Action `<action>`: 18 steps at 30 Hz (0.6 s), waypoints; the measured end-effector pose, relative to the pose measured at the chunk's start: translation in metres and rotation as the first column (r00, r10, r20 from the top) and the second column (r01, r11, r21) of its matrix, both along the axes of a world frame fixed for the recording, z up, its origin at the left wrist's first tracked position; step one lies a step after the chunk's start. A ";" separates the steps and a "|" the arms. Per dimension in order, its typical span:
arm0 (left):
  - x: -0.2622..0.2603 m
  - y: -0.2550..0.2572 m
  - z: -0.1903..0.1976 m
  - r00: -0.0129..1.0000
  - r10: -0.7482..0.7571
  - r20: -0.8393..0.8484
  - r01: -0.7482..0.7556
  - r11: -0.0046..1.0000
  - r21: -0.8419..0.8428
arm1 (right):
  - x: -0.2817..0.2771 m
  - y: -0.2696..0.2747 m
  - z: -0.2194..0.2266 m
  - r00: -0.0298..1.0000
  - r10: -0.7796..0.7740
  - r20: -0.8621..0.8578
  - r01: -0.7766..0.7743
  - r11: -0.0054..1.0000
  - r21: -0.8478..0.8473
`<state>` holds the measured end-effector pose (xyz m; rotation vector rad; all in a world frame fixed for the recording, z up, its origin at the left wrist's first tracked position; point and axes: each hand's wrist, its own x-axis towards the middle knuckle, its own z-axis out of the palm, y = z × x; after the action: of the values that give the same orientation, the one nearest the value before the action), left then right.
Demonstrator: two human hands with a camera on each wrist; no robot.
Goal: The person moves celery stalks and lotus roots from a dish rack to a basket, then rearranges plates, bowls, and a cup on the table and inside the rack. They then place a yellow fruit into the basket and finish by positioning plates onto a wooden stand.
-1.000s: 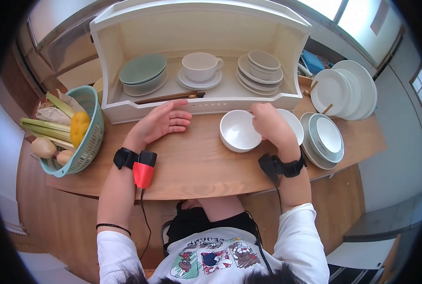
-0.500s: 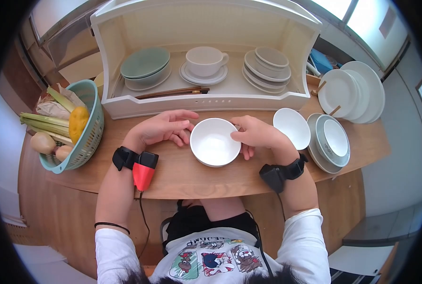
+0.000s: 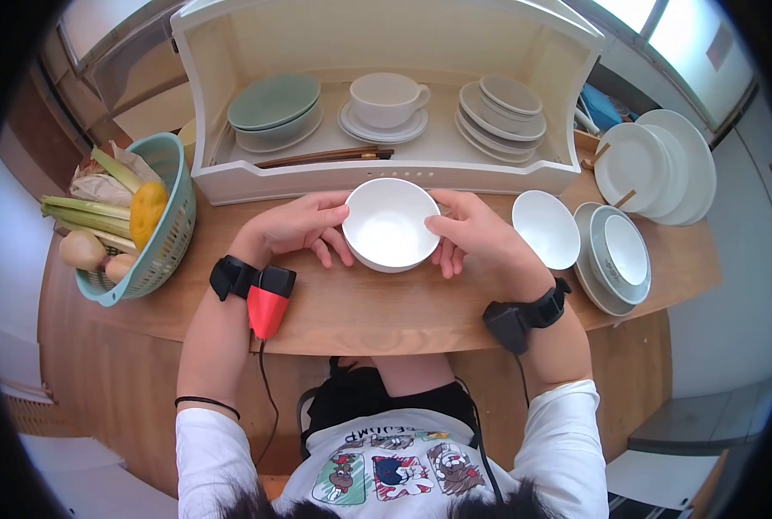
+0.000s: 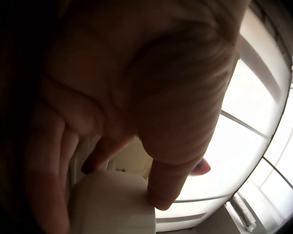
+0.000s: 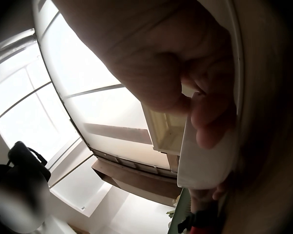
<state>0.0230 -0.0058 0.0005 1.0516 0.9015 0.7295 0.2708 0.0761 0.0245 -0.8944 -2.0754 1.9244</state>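
A white bowl [image 3: 392, 227] is held between both hands at the middle of the table, just in front of the white shelf unit. My left hand [image 3: 298, 230] grips its left side, thumb at the rim and fingers lower down. On the opposite side my right hand [image 3: 481, 232] pinches the rim, thumb on top and fingers under the wall. In the left wrist view, the thumb and fingers [image 4: 162, 187] straddle the bowl's wall. The right wrist view has fingertips pressed to the bowl's outside [image 5: 205, 168]. A second white bowl [image 3: 546, 230] sits to the right.
The shelf unit [image 3: 386, 186] holds green bowls [image 3: 273, 102], a cup [image 3: 389, 98] on saucers, chopsticks [image 3: 325, 157] and stacked dishes [image 3: 503, 117]. Plates stand in a rack [image 3: 633, 164] at right, near a stack of bowls and plates [image 3: 626, 251]. A vegetable basket [image 3: 174, 225] is at left.
My right hand has brought the bowl leftward from beside the second bowl to the middle. The left hand has closed in and taken its left side. The bowl has then shifted toward the shelf unit.
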 end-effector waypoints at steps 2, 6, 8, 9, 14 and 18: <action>0.000 0.000 -0.002 0.999 -0.016 0.030 0.015 1.000 0.012 | -0.001 0.001 -0.002 1.000 0.005 0.010 -0.005 1.000 -0.015; 0.001 0.002 -0.006 1.000 0.022 0.001 -0.022 0.999 0.027 | -0.002 -0.001 -0.005 1.000 0.021 0.015 -0.020 0.999 -0.039; 0.001 0.003 -0.007 1.000 0.029 -0.008 -0.029 0.999 0.021 | -0.002 -0.001 -0.006 1.000 0.019 0.016 -0.018 0.999 -0.040; 0.001 0.004 -0.008 0.999 0.037 -0.003 -0.037 0.999 0.016 | -0.002 -0.001 -0.006 1.000 0.017 0.017 -0.016 0.999 -0.041; 0.001 0.006 -0.008 0.995 0.098 -0.025 -0.098 0.995 0.028 | -0.001 -0.001 -0.004 1.000 0.010 0.005 -0.010 0.999 -0.041; -0.001 0.007 -0.009 0.990 0.129 -0.056 -0.127 0.991 0.038 | -0.001 -0.001 -0.007 1.000 0.022 -0.003 -0.022 0.999 -0.043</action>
<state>0.0218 0.0010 -0.0086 1.0566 1.0168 0.8269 0.2694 0.0756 0.0171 -0.8809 -2.0580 1.9869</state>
